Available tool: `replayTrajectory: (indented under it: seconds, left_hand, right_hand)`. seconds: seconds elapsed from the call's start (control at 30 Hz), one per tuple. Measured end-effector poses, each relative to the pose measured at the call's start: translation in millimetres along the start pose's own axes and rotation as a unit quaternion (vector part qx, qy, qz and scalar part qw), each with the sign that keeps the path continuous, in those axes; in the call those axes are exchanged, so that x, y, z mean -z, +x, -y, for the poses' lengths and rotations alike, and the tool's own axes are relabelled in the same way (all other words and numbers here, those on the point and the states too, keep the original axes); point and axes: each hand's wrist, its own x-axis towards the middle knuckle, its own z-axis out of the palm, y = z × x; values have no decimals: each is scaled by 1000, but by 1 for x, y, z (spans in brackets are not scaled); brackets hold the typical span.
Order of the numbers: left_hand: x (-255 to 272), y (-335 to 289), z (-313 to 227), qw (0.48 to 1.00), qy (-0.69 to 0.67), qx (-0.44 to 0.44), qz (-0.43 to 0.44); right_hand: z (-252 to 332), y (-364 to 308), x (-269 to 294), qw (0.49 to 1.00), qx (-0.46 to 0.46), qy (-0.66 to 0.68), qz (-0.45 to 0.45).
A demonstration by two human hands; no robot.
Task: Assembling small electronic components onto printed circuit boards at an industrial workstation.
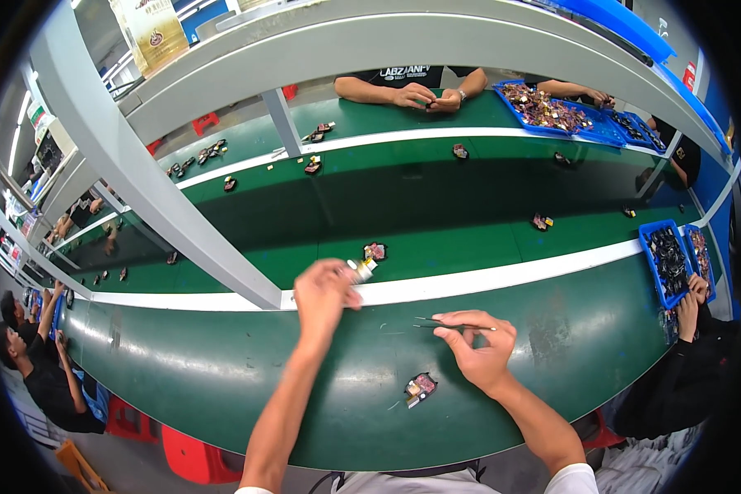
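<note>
My left hand (323, 298) reaches over the white rail beside the belt, its fingers blurred by motion. Right at its fingertips is a smeared pale-yellow and white piece (361, 270); whether the fingers grip it cannot be made out. Just beyond lies a small black-cased electronic assembly (375, 250) with reddish parts, on the green belt. Thin tweezers (461, 327) are pinched in my right hand (482, 350), their tips pointing left above the bench. Below those tips, a second small assembly (421, 389), with pinkish and pale parts, rests on the green bench top.
Several similar assemblies (542, 221) are spread along the green belt (436, 193). A grey upright post (169, 181) stands left of my left hand. At right is a blue tray (667, 263) of black parts, with another person's hands (692, 305) beside it. Co-workers sit opposite and far left.
</note>
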Motion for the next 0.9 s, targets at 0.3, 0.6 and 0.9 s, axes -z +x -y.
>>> replayTrajectory:
  seconds: [0.3,0.6,0.9]
  left_hand:
    - [19,88,-4,814,525,-196,-154]
    - [-15,95,-18,787,517,-219,255]
    - [11,91,-17,805,543,-155,179]
  right_hand:
    - [-6,-1,-3,1000,4,-7,11]
    - [-6,0,1,999,-2,-18,42]
    - [-3,-2,1,998,-23,-19,54]
